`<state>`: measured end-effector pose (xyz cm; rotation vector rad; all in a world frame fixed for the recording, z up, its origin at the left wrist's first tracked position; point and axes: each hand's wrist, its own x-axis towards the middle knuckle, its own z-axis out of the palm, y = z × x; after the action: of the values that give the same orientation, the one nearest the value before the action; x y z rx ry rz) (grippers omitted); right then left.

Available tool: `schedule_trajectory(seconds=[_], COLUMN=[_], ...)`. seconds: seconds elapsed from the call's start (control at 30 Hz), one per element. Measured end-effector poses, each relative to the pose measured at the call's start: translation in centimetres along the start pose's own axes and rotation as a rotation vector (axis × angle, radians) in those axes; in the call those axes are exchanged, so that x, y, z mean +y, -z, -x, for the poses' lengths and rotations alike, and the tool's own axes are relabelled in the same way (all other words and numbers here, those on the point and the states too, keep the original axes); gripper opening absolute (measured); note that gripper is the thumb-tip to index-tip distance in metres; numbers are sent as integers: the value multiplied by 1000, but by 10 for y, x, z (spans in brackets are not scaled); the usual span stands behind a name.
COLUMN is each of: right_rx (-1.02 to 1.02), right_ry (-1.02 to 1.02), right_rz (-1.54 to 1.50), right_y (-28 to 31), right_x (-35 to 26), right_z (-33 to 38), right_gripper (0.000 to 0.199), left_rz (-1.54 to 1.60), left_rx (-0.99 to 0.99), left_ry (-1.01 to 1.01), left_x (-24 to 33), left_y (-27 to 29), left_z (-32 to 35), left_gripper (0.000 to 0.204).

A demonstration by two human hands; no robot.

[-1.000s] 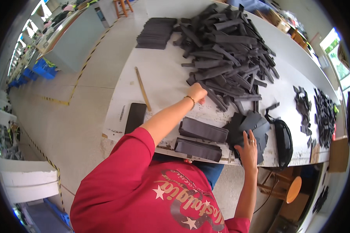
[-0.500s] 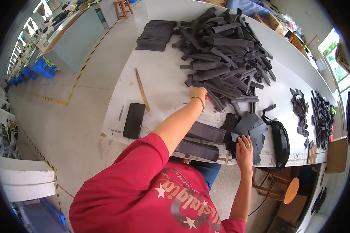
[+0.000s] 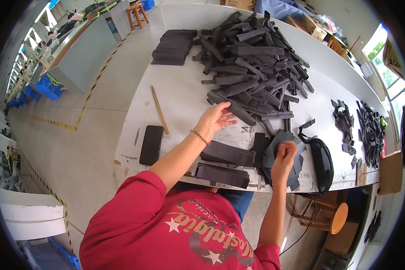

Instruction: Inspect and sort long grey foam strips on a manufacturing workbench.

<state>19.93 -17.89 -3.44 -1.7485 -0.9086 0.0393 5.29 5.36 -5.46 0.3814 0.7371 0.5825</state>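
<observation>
My left hand [image 3: 215, 120] is beside the near edge of a big heap of dark grey folded fabric strips [image 3: 261, 51]. Its fingers are spread, and the upper ones overlap one loose strip [image 3: 236, 110]; I cannot tell whether they touch it. Over a fanned pile of flat dark rectangular pieces [image 3: 270, 155] is my right hand [image 3: 283, 161], fingers curled together. What they pinch, if anything, is hidden. Close to my body lie two neat stacks of dark strips, an upper stack [image 3: 227, 154] and a lower stack [image 3: 222, 175].
On the white table [image 3: 139, 105] a black phone [image 3: 151, 145] and a thin wooden stick [image 3: 159, 110] lie at left. An orderly strip stack [image 3: 173, 47] sits far left. To the right are a black mesh pouch [image 3: 321, 164] and dark scraps [image 3: 344, 126]. A wooden stool [image 3: 337, 218] stands below.
My left hand has drawn back toward me and left, its fingers opening beside a strip. My right hand has risen off the flat pieces, and its fingers have curled.
</observation>
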Motion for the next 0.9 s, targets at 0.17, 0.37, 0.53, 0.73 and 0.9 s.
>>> schedule_trajectory(seconds=[0.17,0.37,0.53,0.73,0.9], right_rx=[-313,-333,-192,-354,-309], right_ry=[-4,132,-39,56,107], right_rz=[52,128,-8,69,158], right_y=[-18,-18,-19,-30,-27], right_x=[-30,-39,-61,-64,-54], right_z=[21,24,28,35,30], right_gripper=[32,30,41,44,39], left_rz=[94,-110,-74,-68,-71], left_rx=[-188,-312,-174,-216,-365], left_ry=[32,2,-42,6,-33], left_x=[5,-1,-9,-8,-11], left_y=[1,6,11,2,6], left_z=[20,25,26,43,41], left_gripper=[20,22,27,24,19])
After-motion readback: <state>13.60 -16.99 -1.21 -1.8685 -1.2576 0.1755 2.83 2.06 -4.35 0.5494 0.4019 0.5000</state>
